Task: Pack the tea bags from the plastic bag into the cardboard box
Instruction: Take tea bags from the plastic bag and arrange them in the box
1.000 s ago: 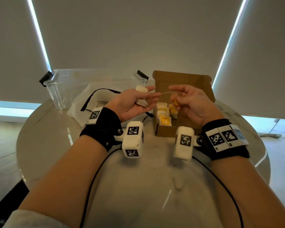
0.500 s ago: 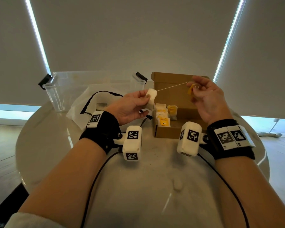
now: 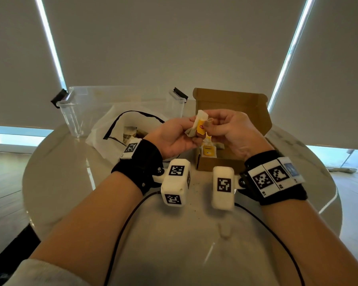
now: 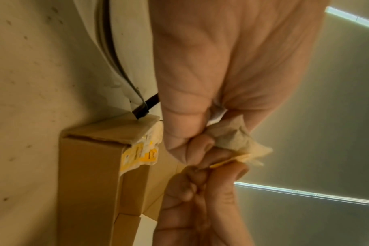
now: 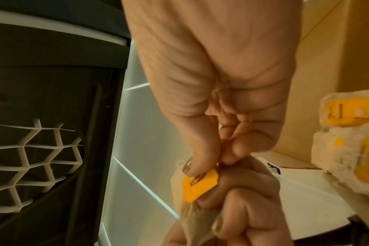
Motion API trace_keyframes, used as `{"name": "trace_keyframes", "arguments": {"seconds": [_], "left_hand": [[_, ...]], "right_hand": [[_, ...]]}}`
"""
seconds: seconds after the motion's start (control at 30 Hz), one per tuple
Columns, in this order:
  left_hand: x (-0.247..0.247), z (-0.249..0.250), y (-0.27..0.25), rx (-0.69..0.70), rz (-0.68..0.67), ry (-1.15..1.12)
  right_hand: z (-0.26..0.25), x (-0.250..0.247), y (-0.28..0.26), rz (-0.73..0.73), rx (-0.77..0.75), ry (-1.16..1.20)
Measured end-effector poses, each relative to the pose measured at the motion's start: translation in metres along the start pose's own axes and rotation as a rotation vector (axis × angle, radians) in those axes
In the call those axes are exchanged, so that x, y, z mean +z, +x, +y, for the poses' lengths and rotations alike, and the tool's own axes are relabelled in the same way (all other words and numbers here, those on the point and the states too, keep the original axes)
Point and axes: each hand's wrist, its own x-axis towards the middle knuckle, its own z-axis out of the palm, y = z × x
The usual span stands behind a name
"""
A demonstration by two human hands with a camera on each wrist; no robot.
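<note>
Both hands meet just above the open cardboard box [image 3: 215, 165]. My left hand [image 3: 191, 129] grips a pale, crumpled tea bag [image 3: 199, 116]. Against it my right hand [image 3: 210, 125] pinches the bag's yellow tag [image 3: 201, 129] between thumb and fingers. The right wrist view shows that tag [image 5: 200, 186] under my thumb, with the tea bag [image 5: 192, 221] below it. Several tea bags with yellow tags [image 3: 208, 150] lie inside the box, at its left end. To the left lies the white plastic bag [image 3: 103, 131] with its mouth open, and more tea bags show inside it.
A clear plastic container [image 3: 81, 112] with black clips stands behind the plastic bag. The box lid [image 3: 232, 104] stands upright at the back. Everything sits on a round marble table [image 3: 174, 244], with small crumbs in front of the box and cables trailing from both wrists.
The hands were apart with the string stretched between bag and tag. They have now come together, and the tag lies against the tea bag.
</note>
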Motion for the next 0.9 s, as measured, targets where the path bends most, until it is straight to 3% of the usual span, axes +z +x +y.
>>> {"name": "trace_keyframes", "arguments": {"seconds": [0.1, 0.2, 0.3, 0.43, 0.57, 0.67, 0.83, 0.9], "left_hand": [[0.002, -0.001, 0.0, -0.005, 0.028, 0.004], [-0.001, -0.002, 0.006, -0.003, 0.113, 0.028], [-0.007, -0.007, 0.014, 0.047, 0.279, 0.281], [-0.004, -0.018, 0.015, 0.021, 0.32, 0.729], [-0.005, -0.021, 0.017, 0.019, 0.353, 0.931], [-0.007, -0.021, 0.018, 0.002, 0.35, 0.898], [-0.005, -0.02, 0.017, -0.001, 0.346, 0.933], [-0.003, -0.019, 0.016, -0.011, 0.346, 0.952]], "right_hand": [[0.002, 0.003, -0.001, 0.005, 0.008, -0.058], [0.0, -0.003, 0.0, 0.059, 0.017, 0.047], [0.001, -0.02, 0.007, 0.241, 0.055, 0.083], [0.02, -0.041, 0.025, 0.404, 0.23, -0.284], [0.041, -0.043, 0.043, 0.27, 0.449, -0.546], [0.053, -0.037, 0.052, 0.236, 0.42, -0.5], [0.061, -0.029, 0.058, 0.37, 0.398, -0.481], [0.061, -0.028, 0.059, 0.342, 0.394, -0.436]]}}
